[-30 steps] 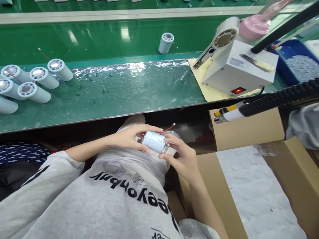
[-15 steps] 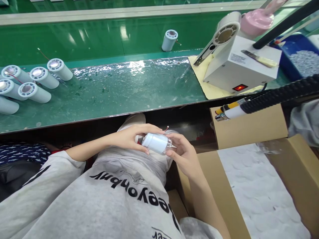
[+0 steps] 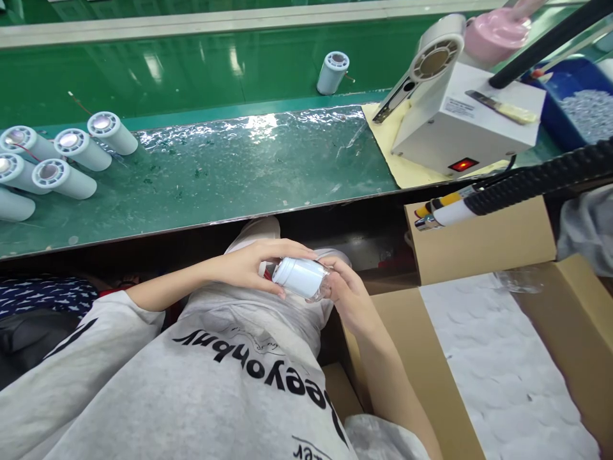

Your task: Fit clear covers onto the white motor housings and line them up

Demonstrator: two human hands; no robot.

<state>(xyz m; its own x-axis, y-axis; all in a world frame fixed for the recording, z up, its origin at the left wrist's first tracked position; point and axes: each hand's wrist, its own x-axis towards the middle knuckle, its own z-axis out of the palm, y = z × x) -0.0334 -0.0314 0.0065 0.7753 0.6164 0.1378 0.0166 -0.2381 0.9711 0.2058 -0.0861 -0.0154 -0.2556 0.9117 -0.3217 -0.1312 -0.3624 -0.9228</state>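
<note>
Above my lap, a light blue cylinder (image 3: pixel 301 277) lies on its side between my hands; it looks like a battery pack. Clear plastic film (image 3: pixel 318 289) sticks out crumpled at its right end. My left hand (image 3: pixel 253 265) is closed round the left end, thumb below and fingers over the top. Fingers of my right hand (image 3: pixel 352 294) are pinched together on the film at the right end, and the fingertips are partly hidden.
Several similar cylinders (image 3: pixel 71 179) lean at the bench's left; another cylinder (image 3: pixel 332 73) stands farther back. A white heater-like device (image 3: pixel 472 121) with a lit red switch carries a knife (image 3: pixel 502 107). A black hose (image 3: pixel 541 179) crosses above an open cardboard box (image 3: pixel 426 358). At right sits a blue bin (image 3: pixel 565 96).
My right hand's fingers have closed more tightly and turned over the film end. My left hand keeps its hold on the cylinder. The view has shifted slightly.
</note>
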